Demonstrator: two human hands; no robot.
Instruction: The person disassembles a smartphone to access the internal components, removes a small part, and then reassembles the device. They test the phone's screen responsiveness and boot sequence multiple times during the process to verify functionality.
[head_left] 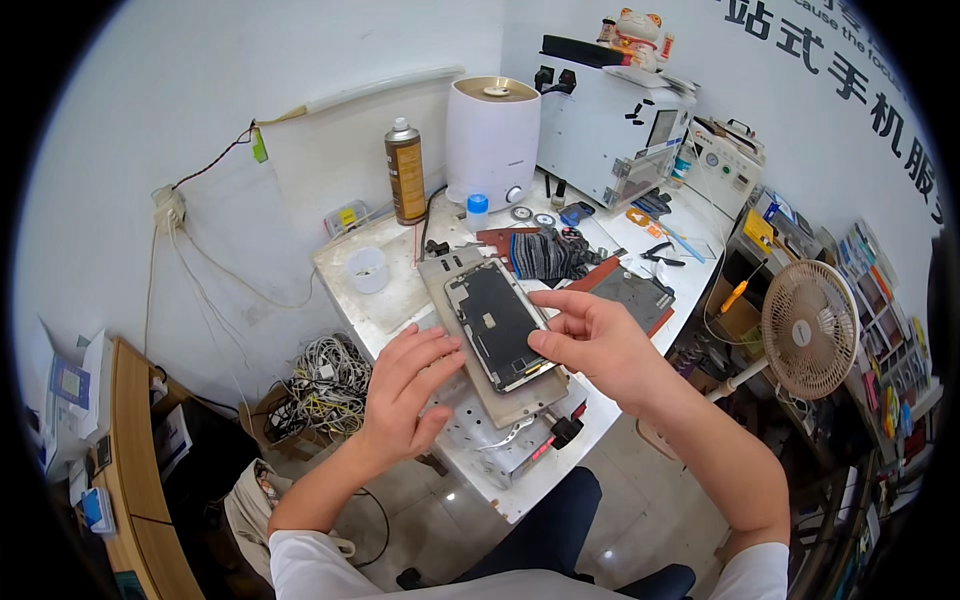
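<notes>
A black phone screen assembly (492, 318), its back side up, lies over a flat grey metal plate (490, 398) near the front of the white table. My right hand (590, 340) pinches the screen's right edge between thumb and fingers. On the other side, my left hand (408, 392) hovers by the plate's left edge, fingers spread and holding nothing. Below the plate sits a metal fixture with a black knob (567, 430). Striped grey gloves (548, 254) lie just beyond the screen.
A white cup (367, 270), a spray can (405, 172) and a white humidifier-like device (494, 140) stand at the back left. Black pliers (662, 254) lie at the right. A large white machine (610, 130) fills the back; a fan (808, 330) stands beside the table.
</notes>
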